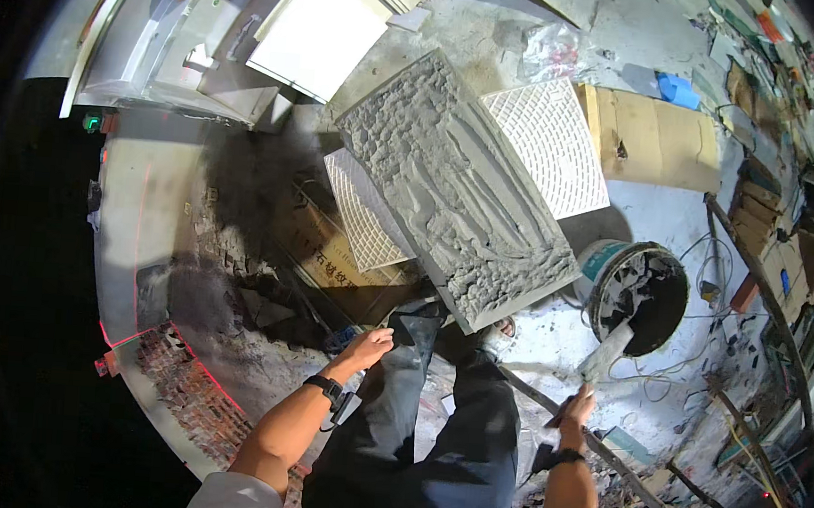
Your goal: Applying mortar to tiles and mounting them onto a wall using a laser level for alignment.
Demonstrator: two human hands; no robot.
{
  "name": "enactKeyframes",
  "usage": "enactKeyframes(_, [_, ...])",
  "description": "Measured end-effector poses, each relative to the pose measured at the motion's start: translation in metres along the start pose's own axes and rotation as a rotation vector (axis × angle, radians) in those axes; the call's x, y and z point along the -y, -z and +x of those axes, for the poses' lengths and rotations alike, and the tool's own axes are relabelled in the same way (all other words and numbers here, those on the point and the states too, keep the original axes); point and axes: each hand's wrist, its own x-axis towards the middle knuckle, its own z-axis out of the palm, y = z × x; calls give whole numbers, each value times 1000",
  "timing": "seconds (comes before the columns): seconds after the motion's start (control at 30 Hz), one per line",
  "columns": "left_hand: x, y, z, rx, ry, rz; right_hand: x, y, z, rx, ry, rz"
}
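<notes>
A: Qk check, what's held in the R hand (577,410)?

B: A flat, grey, mortar-smeared trowel (609,351). R grip is clamped round its handle end; blade is aimed fwd & slightly R, tip seen against the near-L rim of the round white-and-teal bucket (602,266). Actual contact can't be told.

A: And the rectangular slab coated w/ rough grey mortar (449,191)?

B: It's laid fwd & L of the R grip, apart from the trowel. Long axis is slanted, far-L to near-R, so its near-R end is set just beside the bucket. White grid-faced panels (557,156) are seen along both long sides.

A: Which hand's nearer?

B: To the bucket, R, clearly. The L hand (367,348) is placed by the L knee (415,328), near the slab's near end but w/ the knee in b/w. Nothing is seen held there; whether L grip is apart or together can't be told.
</notes>
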Motion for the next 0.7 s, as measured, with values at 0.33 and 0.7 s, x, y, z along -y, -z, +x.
enactKeyframes(0.33, [9,11,-23,-163,-92,-148,240,91,-35,658,630,-541])
enactKeyframes(0.7, [91,-4,-26,-352,-30,-436,537,-266,-88,919,971,-857])
